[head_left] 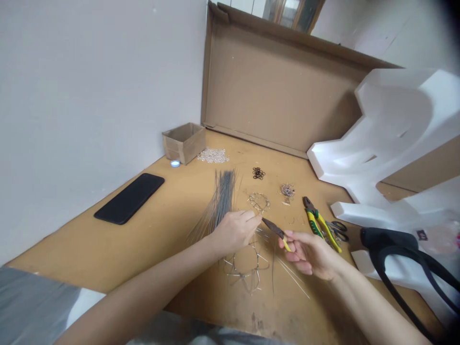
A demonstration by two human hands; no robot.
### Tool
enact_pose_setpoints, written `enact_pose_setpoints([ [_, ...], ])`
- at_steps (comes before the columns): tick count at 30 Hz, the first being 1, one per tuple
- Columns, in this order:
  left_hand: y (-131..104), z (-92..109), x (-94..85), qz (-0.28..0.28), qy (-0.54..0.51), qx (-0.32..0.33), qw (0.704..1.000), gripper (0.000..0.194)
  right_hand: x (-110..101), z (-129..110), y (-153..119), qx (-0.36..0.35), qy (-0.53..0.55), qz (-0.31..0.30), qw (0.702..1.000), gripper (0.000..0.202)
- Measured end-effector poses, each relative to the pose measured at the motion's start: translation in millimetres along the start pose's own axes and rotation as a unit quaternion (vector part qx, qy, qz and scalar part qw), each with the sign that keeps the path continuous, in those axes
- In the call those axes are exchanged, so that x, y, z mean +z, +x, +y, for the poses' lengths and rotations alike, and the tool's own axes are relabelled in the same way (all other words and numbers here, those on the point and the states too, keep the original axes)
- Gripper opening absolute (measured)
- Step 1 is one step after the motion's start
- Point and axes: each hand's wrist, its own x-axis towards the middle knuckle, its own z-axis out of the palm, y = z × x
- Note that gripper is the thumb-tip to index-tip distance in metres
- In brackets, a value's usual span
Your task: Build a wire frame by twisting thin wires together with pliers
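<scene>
My right hand [311, 251] is closed around the yellow handle of needle-nose pliers [273, 227], whose dark jaws point left. The jaw tips meet the fingertips of my left hand [239, 230], which is closed in a pinch. What it pinches is too small to make out. Beneath and behind my left hand lies a bundle of thin grey wires [224, 196]. A bent wire ring [247, 273] with several crossing ends lies on the table just below both hands, and a second wire ring [259, 201] lies beyond them. A few loose straight wires [293, 275] lie below the pliers.
A black phone [129, 199] lies at left. Behind stand a small cardboard box [185, 143] and a pile of clear bits [213, 155]. Black rings [258, 173], a silvery cluster [287, 189], yellow-green pliers [319, 223] and scissors [338, 231] lie right of centre. White foam [395, 120] borders the right.
</scene>
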Motion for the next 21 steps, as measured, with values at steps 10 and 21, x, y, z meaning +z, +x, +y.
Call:
enact_pose_setpoints([
  [10,9.5,-7.6,3.6,-0.051,-0.440,-0.220,0.869,0.020,-3.7,12.4,-3.7,-0.025,0.013,-0.022,0.999,0.034],
  [21,11.6,-12.8,6.7,-0.035,-0.453,-0.260,0.852,0.012,4.5,12.3,-6.7,0.022,-0.012,-0.050,0.998,0.043],
])
